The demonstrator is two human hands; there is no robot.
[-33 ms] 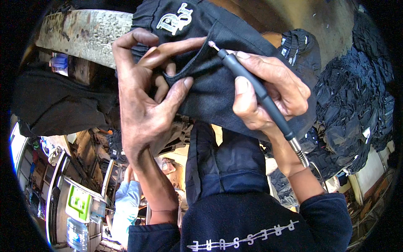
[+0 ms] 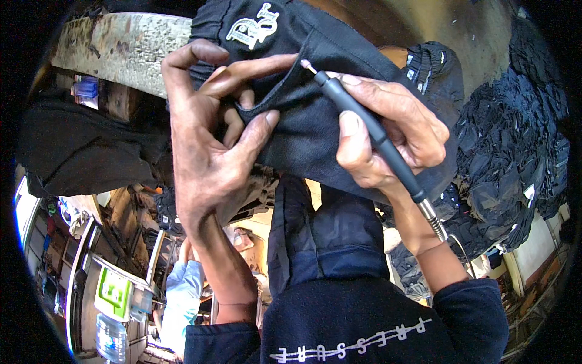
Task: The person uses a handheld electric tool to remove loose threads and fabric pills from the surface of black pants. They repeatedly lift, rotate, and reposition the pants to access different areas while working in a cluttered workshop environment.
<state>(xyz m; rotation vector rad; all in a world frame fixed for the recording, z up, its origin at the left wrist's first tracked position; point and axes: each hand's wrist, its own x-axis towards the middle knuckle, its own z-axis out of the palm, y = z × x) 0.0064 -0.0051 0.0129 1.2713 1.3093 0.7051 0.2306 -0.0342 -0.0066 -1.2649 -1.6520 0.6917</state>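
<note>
Black cloth (image 2: pixel 309 139) lies mid-view, cut off at the top, its pocket edge (image 2: pixel 280 86) covering the index tip of the left hand (image 2: pixel 209 148); thumb and index stand spread, but whether curled fingers pinch fabric I cannot tell. White lettering marks a patch (image 2: pixel 247 33); rightward, the right hand (image 2: pixel 406 118) clasps a pen tool (image 2: pixel 368 120), tip just beside that edge.

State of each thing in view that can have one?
Left hand: fingers parted, one extended to the pocket edge.
Right hand: closed around the pen-shaped tool.
Pen-shaped tool: tilted, tip near the pocket edge; running or not, cannot tell.
Black garment: laid out under the hands.
Dark garment pile: heaped, crumpled.
</note>
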